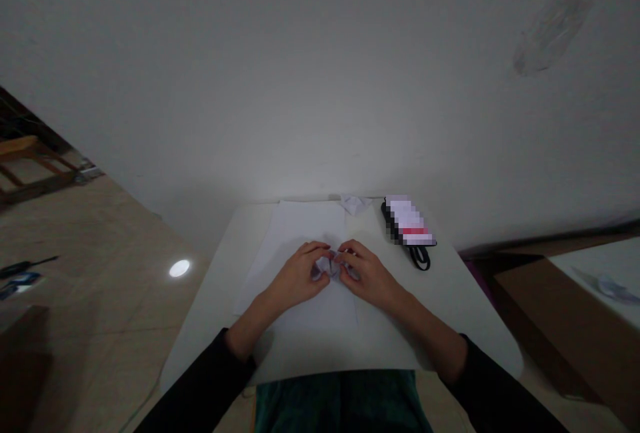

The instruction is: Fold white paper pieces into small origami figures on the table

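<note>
Between my two hands is a small piece of folded white paper (327, 266), creased into several facets. My left hand (303, 271) pinches its left side, with the thumb in front and the fingers behind. On the right side, my right hand (367, 273) grips it in the same way, fingers bent over the top. Parts of the folded paper are hidden by my fingers. Under the hands lie flat white paper sheets (300, 226) on the white table (400, 313).
Another folded paper piece (355, 203) lies at the table's back edge by the wall (320, 86). Right of it is a partly blurred phone-like object (407, 219) with a black strap (420, 257). A brown box (550, 313) stands at the right, a wooden stool (30, 153) far left.
</note>
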`<state>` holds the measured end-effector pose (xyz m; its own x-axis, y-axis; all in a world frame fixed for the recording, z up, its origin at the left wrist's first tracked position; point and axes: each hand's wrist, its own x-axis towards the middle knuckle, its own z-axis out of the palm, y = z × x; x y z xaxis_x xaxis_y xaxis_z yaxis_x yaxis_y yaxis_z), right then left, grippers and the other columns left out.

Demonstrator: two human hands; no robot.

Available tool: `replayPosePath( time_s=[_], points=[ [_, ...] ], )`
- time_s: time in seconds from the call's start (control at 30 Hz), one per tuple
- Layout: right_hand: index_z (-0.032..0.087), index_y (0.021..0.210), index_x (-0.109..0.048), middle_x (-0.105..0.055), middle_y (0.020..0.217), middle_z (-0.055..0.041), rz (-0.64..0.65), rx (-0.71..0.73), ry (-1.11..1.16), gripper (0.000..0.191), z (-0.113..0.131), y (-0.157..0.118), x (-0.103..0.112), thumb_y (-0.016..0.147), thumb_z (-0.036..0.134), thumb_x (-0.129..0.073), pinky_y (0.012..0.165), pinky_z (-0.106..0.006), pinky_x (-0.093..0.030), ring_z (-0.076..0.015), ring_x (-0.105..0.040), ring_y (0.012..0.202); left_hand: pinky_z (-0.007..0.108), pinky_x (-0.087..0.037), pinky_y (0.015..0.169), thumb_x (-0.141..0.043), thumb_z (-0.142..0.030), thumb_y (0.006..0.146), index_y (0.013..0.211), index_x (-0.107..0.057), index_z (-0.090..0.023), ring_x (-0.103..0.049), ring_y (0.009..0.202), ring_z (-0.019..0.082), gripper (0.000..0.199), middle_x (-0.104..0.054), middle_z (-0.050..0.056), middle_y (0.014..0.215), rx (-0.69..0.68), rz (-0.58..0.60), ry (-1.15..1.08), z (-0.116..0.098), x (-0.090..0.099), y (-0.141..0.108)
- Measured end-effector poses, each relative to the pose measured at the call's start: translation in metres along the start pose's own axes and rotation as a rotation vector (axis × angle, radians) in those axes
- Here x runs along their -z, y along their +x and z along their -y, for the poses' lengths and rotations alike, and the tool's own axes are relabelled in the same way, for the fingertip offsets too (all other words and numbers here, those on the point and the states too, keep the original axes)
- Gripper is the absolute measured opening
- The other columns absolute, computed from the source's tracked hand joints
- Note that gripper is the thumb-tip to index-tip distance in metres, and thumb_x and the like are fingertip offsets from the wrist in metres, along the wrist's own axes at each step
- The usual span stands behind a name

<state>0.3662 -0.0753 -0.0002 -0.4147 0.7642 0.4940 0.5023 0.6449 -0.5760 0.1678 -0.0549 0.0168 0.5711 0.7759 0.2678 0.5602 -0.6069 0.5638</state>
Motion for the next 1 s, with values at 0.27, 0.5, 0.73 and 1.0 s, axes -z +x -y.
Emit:
replayPosePath(
  time_s=[0.27, 0.5, 0.73, 1.0],
  points=[
    [0.019, 0.097, -0.059, -0.055, 0.102, -0.0095, 0.019, 0.060, -0.005, 0.025, -0.006, 0.002, -0.003, 0.078, 0.003, -0.052, 0.083, -0.033, -0.051, -0.0199, -0.058, 0.094, 0.039, -0.044, 0.099, -0.062, -0.014, 0.071, 0.104, -0.065, -0.020, -0.059, 0.108, 0.022, 0.033, -0.065, 0.004, 0.119, 0.162, -0.053, 0.164, -0.005, -0.003, 0.001],
    [0.017, 0.094, -0.058, -0.056, 0.101, -0.0106, 0.032, 0.050, -0.062, 0.017, -0.007, 0.003, -0.003, 0.085, 0.007, -0.049, 0.082, -0.035, -0.052, -0.0205, -0.058, 0.092, 0.052, -0.028, 0.107, -0.064, -0.011, 0.071, 0.100, -0.065, -0.023, -0.047, 0.125, 0.030, 0.031, -0.064, 0.004, 0.125, 0.066, 0.054, 0.458, -0.028, 0.010, 0.018],
    [0.016, 0.102, -0.057, -0.056, 0.105, -0.0122, 0.072, 0.045, -0.094, 0.020, -0.008, 0.003, 0.000, 0.088, 0.008, -0.045, 0.083, -0.037, -0.053, -0.0212, -0.058, 0.093, 0.031, -0.045, 0.085, -0.052, -0.008, 0.086, 0.099, -0.066, -0.020, -0.064, 0.097, 0.019, 0.022, -0.069, 0.004, 0.104, -0.141, 0.390, 0.362, -0.007, 0.030, 0.045],
    [0.019, 0.104, -0.058, -0.056, 0.106, -0.0096, 0.091, 0.042, -0.044, 0.025, -0.011, 0.002, -0.003, 0.089, 0.005, -0.044, 0.079, -0.032, -0.053, -0.0186, -0.059, 0.090, 0.029, -0.045, 0.071, -0.078, -0.041, 0.072, 0.098, -0.068, -0.021, -0.066, 0.095, 0.024, 0.035, -0.070, 0.004, 0.099, -0.095, 0.472, 0.558, -0.021, 0.044, 0.051]
  ],
)
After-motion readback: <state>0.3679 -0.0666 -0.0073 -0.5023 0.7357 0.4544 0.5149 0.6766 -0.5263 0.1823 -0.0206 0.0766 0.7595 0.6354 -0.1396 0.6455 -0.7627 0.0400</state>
